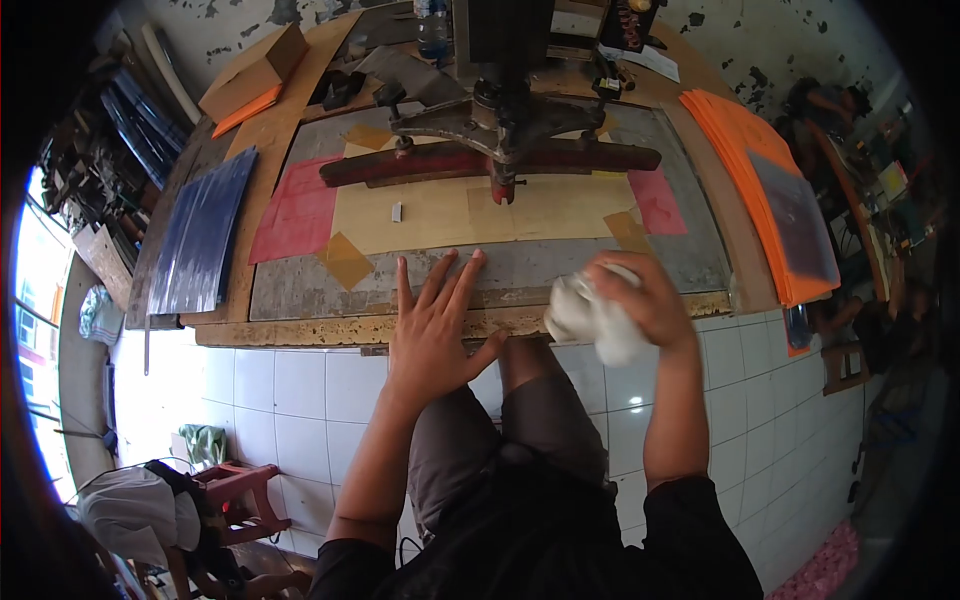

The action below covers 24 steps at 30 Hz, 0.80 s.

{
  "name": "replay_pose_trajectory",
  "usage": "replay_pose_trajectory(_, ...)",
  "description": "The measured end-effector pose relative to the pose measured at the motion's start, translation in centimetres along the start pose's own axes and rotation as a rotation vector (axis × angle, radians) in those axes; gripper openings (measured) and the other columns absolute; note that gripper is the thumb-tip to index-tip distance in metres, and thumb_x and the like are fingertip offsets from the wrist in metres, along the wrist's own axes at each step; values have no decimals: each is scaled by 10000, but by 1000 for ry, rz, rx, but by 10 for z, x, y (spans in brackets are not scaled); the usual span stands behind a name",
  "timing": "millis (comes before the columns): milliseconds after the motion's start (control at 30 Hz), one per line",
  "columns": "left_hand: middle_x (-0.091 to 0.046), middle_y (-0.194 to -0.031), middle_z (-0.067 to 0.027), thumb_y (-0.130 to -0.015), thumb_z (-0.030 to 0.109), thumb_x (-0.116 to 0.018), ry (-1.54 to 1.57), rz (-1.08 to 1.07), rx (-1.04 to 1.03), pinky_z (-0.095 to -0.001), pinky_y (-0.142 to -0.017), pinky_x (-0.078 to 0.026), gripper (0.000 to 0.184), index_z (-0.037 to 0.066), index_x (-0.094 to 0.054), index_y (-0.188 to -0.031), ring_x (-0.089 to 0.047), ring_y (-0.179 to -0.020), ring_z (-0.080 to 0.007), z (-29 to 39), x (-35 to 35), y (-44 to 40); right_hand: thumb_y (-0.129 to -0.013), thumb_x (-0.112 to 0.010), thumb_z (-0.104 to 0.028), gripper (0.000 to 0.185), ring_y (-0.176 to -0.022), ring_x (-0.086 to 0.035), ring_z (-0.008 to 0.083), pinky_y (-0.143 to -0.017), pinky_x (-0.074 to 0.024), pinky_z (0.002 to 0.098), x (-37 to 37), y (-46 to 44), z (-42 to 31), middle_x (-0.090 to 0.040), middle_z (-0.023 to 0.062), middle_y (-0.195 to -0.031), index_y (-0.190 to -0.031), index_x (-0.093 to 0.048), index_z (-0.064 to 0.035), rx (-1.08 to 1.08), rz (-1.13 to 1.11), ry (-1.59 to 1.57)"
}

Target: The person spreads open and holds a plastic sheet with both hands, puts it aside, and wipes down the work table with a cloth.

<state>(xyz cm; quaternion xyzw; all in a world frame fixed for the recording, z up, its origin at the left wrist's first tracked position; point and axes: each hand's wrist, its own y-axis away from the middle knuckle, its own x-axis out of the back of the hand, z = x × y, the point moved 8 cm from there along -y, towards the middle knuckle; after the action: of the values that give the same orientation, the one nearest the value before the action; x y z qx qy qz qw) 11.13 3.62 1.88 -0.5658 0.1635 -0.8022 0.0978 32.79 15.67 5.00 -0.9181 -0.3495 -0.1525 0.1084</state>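
My left hand [437, 320] lies with its fingers spread on the front edge of the grey work surface [290, 292], holding nothing. In my right hand [645, 300] is a white cloth [597, 315], slightly blurred, over the front edge at the right. Beyond both hands a long yellowish sheet [420, 215] lies flat between pink pieces [295, 208], with brown tape [345, 261] near its corners. A small white piece [397, 212] rests on the sheet. Above it stands a metal press head with a red bar [500, 163].
Blue plastic sheets [203, 235] lie at the left, and a stack of orange sheets [745, 190] at the right. A cardboard box [255, 75] and a bottle [432, 30] stand at the back. Other people [140, 515] are at lower left and far right.
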Motion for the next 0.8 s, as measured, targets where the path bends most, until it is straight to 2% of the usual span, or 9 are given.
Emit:
replay_pose_trajectory(33, -580, -1628, -70, -885, 490, -762, 1, -2, 0, -672, -1362, -31, 983, 63, -384, -1685, -412, -1599, -316, 0, 0, -1, -1025, -770, -354, 377, -799, -713, 361, -807, -555, 427, 5, 1, -2, -758, 164, -956, -1035, -781, 23, -58, -95, -135)
replay_pose_trajectory(133, -582, -1624, -72, -880, 491, -765, 10, 6, 7, -674, -1363, -38, 979, 75, -392, -1683, -418, -1595, -314, 0, 0, -1, -1014, -779, -375, 396, -821, -708, 359, -801, -549, 436, 15, -14, -14, -737, 159, -969, -972, -773, 18, -124, 19, 434)
replay_pose_trajectory(267, -617, -1563, -102, -873, 481, -784, 12, 26, -8, -690, -1354, -76, 983, 74, -405, -1684, -450, -1567, -317, 2, 2, -1, -962, -824, -356, 378, -978, -699, 364, -845, -555, 462, 10, -29, 0, -661, 128, -1168, -1175, -743, -54, 278, 598, 718)
replay_pose_trajectory(300, -596, -1596, -90, -869, 477, -783, 18, 11, 5, -685, -1357, -62, 980, 80, -404, -1682, -437, -1578, -316, 1, 1, -1, -934, -845, -295, 430, -1093, -671, 376, -903, -544, 513, -3, -29, 10, -633, 132, -1297, -1282, -708, -84, 268, 577, 787)
replay_pose_trajectory(367, -577, -1625, -78, -866, 473, -783, 26, -2, 19, -684, -1358, -55, 977, 86, -406, -1680, -424, -1588, -314, -1, 0, 1, -937, -839, -261, 406, -1231, -632, 393, -1007, -521, 539, -40, -19, -5, -619, 145, -1378, -1289, -719, -96, 291, 580, 935)
replay_pose_trajectory(467, -600, -1588, -88, -872, 479, -785, 20, 7, 1, -697, -1350, -75, 979, 77, -408, -1681, -422, -1586, -316, -1, 2, 1, -943, -830, -270, 410, -1372, -556, 411, -1111, -474, 554, -98, 6, -19, -581, 162, -1482, -1315, -729, -130, 378, 396, 824)
replay_pose_trajectory(567, -629, -1537, -101, -885, 496, -785, 19, 21, -18, -710, -1341, -90, 989, 66, -402, -1688, -413, -1588, -319, -1, 1, -1, -947, -823, -307, 434, -1427, -523, 417, -1183, -429, 557, -86, 20, -4, -561, 168, -1531, -1339, -731, -148, 403, 277, 681)
replay_pose_trajectory(700, -606, -1581, -70, -893, 501, -768, 28, 20, -4, -705, -1344, -85, 935, 88, -442, -1666, -410, -1592, -314, 0, -1, 0, -984, -783, -234, 399, -1430, -512, 445, -1179, -425, 575, 10, 31, 24, -545, 200, -1554, -1360, -716, -118, 76, 570, 888)
replay_pose_trajectory(800, -589, -1610, -47, -896, 488, -757, 23, 27, -16, -702, -1347, -75, 836, 104, -537, -1606, -407, -1596, -313, -3, -3, 2, -1000, -763, -227, 396, -1423, -523, 460, -1160, -453, 579, 14, 34, 34, -541, 234, -1547, -1373, -702, -109, -23, 689, 812)
